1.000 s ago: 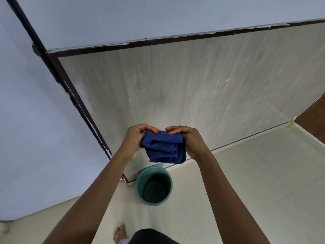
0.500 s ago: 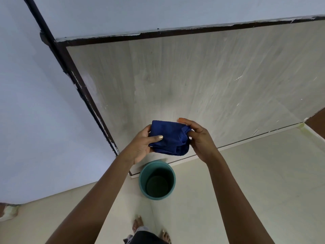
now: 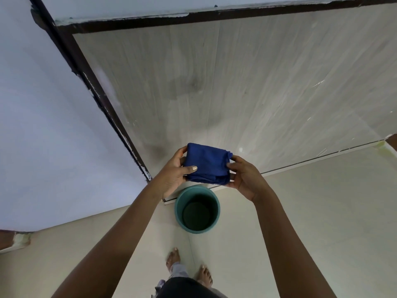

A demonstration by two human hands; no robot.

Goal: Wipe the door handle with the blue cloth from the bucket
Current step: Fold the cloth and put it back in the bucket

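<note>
**Folded blue cloth, held in two hands before a door**

Blue cloth (image 3: 207,163): folded, gripped at its left edge by the left hand (image 3: 174,175) and at its right edge by the right hand (image 3: 245,179). Teal bucket (image 3: 197,211): upright on the floor (image 3: 322,211), below the cloth, near the pale door (image 3: 247,87). Bare feet at the near edge.
</note>
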